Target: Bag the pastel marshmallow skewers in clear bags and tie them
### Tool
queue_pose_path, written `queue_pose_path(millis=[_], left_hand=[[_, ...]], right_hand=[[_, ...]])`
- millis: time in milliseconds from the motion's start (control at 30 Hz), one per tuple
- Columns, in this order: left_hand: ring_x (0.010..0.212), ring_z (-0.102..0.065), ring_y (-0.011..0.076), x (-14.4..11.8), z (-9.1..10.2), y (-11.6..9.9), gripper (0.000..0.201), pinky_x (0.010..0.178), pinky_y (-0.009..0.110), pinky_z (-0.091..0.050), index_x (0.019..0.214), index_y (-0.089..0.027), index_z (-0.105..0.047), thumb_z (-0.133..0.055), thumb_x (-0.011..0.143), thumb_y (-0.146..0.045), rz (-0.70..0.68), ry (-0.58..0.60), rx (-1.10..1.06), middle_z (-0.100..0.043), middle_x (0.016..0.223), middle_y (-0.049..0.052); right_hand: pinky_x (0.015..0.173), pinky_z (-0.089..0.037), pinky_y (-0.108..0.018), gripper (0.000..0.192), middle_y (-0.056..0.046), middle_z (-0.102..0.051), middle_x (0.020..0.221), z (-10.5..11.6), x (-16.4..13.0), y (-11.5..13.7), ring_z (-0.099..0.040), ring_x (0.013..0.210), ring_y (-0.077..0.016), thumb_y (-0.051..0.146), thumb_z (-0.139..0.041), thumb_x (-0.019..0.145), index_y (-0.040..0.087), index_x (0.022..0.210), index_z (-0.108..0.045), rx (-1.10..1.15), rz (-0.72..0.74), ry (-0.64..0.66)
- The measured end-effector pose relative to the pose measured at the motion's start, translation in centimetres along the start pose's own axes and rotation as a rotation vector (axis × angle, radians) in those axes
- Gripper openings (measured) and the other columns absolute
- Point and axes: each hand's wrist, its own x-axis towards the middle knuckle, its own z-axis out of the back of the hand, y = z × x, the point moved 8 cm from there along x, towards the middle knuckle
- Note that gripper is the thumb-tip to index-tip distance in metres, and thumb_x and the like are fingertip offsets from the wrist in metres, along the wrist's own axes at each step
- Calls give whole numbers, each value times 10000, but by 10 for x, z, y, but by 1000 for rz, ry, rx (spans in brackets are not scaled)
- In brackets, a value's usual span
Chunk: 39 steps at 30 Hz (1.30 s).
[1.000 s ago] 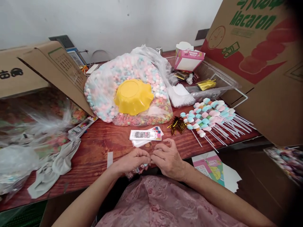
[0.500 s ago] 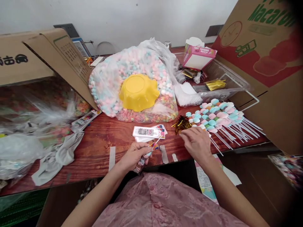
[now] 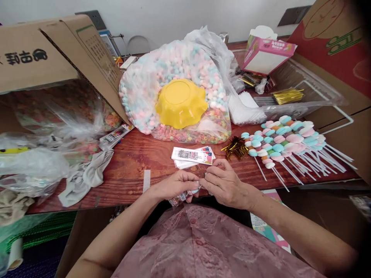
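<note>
My left hand (image 3: 180,184) is closed around a candy skewer in a printed clear wrapper (image 3: 177,199), whose lower end shows below the fingers. Against its fingertips, my right hand (image 3: 222,183) is pinched at the wrapper's upper end; what lies between its fingers is hidden. Just beyond the hands lie printed white cards (image 3: 191,155). A small heap of gold twist ties (image 3: 235,148) sits to the right of the cards. Beside it are stacked several pastel marshmallow skewers (image 3: 281,141), their white sticks pointing toward the front right.
A big clear bag of marshmallows (image 3: 139,85) stands at the back, with a yellow scalloped bowl (image 3: 181,104) upside down on it. An open cardboard box (image 3: 95,65) is at left, near a grey cloth (image 3: 87,181). A clear plastic bin (image 3: 315,96) holds supplies at back right.
My right hand has moved left from beside the gold twist ties to meet my left hand at the wrapper. The stick that showed above my left hand is now hidden. The view has shifted.
</note>
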Motion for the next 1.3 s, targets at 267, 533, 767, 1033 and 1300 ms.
queue_pose_path(millis=[267, 533, 767, 1033, 1300], left_hand=[[764, -563, 171, -13, -18, -21, 202, 694, 288, -451, 871, -141, -618, -420, 913, -136, -401, -280, 1232, -626, 871, 81], [665, -524, 153, -18, -17, -21, 277, 626, 272, -412, 862, -144, -643, -375, 936, -139, -656, -444, 1416, -603, 752, 61], [600, -520, 106, -3, 25, -20, 261, 594, 234, -394, 732, -151, -675, -549, 882, -324, -295, -478, 443, -577, 655, 9], [532, -563, 90, 19, 23, 7, 306, 513, 210, -410, 759, -129, -714, -784, 631, -399, -90, -537, -260, -635, 689, 27], [531, -533, 51, 30, -1, -20, 214, 537, 212, -444, 740, -150, -727, -777, 674, -348, -308, -458, -317, -651, 780, 11]], right_hand=[[652, -327, -315, 221, -27, -574, 660, -43, -13, -21, -466, 665, -152, 146, -460, 865, 170, 662, -543, 330, -488, 206], [586, -390, -248, 288, 18, -566, 614, -46, -42, -46, -508, 609, -123, 231, -467, 908, 181, 645, -573, 857, -875, 136], [721, -425, -311, 183, -52, -663, 832, 9, -101, -99, -594, 823, -190, 294, -540, 922, 212, 881, -699, -140, -914, -237], [552, -309, -288, 213, -47, -625, 823, -4, -91, -103, -570, 725, -152, 235, -487, 933, 188, 820, -661, -289, -870, -40], [586, -360, -288, 176, -64, -663, 914, 4, -40, -30, -572, 672, -149, 134, -397, 928, 188, 916, -565, 78, -619, 14]])
